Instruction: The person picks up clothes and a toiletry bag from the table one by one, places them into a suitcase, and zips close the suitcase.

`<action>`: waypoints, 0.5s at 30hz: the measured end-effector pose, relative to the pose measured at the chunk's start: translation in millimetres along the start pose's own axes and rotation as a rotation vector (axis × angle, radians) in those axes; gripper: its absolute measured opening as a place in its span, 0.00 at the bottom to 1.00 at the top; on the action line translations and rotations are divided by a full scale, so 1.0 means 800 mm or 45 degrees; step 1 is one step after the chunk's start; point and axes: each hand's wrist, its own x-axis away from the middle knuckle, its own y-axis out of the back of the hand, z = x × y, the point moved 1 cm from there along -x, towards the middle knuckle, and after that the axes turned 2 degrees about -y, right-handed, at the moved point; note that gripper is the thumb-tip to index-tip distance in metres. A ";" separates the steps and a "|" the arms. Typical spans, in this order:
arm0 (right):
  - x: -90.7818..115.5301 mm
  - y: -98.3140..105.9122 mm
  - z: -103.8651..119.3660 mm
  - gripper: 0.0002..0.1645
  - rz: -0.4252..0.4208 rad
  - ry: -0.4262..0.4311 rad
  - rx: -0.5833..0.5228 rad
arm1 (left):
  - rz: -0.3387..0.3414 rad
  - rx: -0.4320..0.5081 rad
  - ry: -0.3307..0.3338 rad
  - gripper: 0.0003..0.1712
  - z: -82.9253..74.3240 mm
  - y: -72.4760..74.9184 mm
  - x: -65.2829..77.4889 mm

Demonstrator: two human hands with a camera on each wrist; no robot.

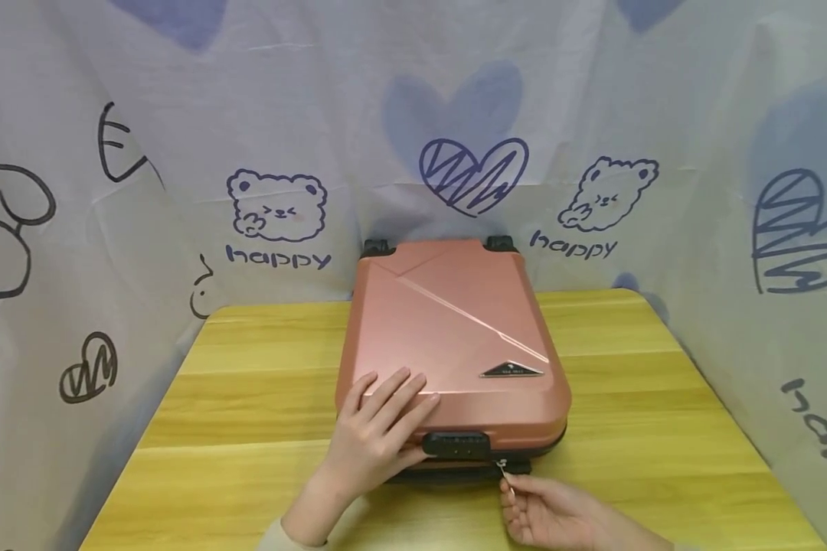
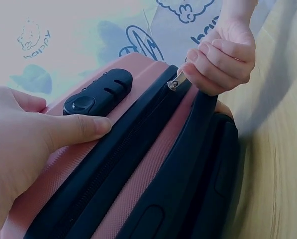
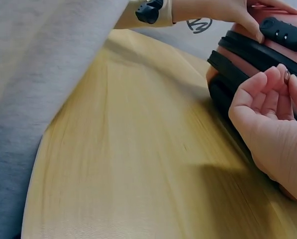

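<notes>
A pink hard-shell suitcase (image 1: 448,321) lies flat on the table, its black combination lock (image 1: 457,445) on the side facing me. My left hand (image 1: 379,432) rests on the near left part of the shell, fingers spread over the top. Its thumb lies just below the lock in the left wrist view. With thumb and fingertips, my right hand (image 1: 547,511) pinches the metal zipper pull (image 2: 179,79) to the right of the lock. A black zipper band (image 2: 108,164) runs along the side, above the black carry handle (image 2: 175,164).
The yellow wood-grain table (image 1: 248,383) extends on both sides of the suitcase. Behind and beside it hangs a pale cloth (image 1: 358,115) printed with hearts and bears. Two black wheels (image 1: 501,243) sit at the suitcase's far end, close to the cloth.
</notes>
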 end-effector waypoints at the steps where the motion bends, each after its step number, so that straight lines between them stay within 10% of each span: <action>1: -0.002 0.000 0.001 0.16 -0.001 -0.012 0.004 | 0.001 0.001 0.002 0.43 0.000 0.001 0.001; 15: -0.034 -0.016 -0.005 0.16 -0.097 -0.086 0.077 | 0.002 0.040 0.019 0.45 0.000 -0.001 0.000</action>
